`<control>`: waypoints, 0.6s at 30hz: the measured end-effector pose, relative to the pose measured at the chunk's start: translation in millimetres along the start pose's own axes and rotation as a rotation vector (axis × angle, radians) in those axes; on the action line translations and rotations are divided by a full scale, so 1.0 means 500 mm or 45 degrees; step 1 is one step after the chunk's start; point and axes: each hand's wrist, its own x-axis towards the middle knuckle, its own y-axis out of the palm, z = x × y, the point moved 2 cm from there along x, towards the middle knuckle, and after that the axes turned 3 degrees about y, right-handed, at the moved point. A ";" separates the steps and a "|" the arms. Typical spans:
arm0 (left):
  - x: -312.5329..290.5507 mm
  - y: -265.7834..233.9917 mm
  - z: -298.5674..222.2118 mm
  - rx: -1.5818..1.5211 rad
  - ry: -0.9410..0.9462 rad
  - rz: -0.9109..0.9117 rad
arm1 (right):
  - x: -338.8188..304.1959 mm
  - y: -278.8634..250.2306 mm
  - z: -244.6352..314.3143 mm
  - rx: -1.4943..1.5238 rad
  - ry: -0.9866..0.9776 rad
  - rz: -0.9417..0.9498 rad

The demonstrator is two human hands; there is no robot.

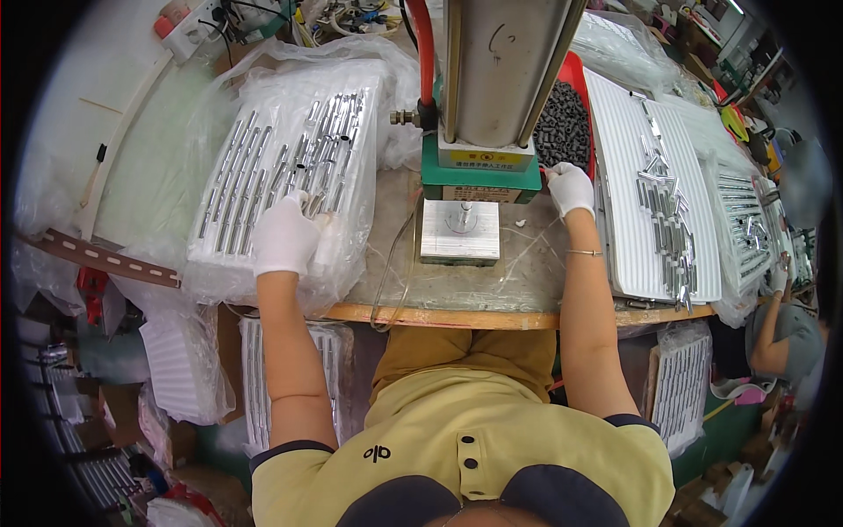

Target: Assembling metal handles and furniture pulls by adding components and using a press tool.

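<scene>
My left hand [285, 235], in a white glove, reaches over a white foam tray [219, 239] on the left. Its fingers are closed at the near ends of the shiny metal tubes [327, 158], which lie there in rows; they seem to pinch one. My right hand [571, 189], also gloved, is at the near edge of a red bin [580, 83] of small black plastic parts [563, 123]. Its fingertips are pressed together, and what they hold is hidden. Between my hands stands a green press [481, 177] above a metal block [459, 233] with a small upright pin [466, 209].
Another foam tray [619, 255] on the right carries loose short tubes [663, 211], some reaching its near edge. A thin clear hose [391, 272] loops over the table's front edge [439, 316]. Plastic wrap surrounds the left tray. Farther right, another person [777, 334] sits near more tubes.
</scene>
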 end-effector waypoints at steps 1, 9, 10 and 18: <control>0.007 0.004 0.011 -0.044 0.037 -0.015 | -0.008 0.000 -0.002 0.081 -0.008 -0.047; -0.061 0.062 0.019 -0.978 0.361 -0.162 | -0.231 -0.069 -0.005 0.717 -0.323 0.005; -0.110 0.054 -0.040 -1.052 0.360 -0.041 | -0.274 -0.091 0.023 0.698 -0.476 0.012; -0.191 0.180 -0.231 -0.915 0.714 -0.042 | -0.374 -0.172 0.071 0.091 -0.810 0.137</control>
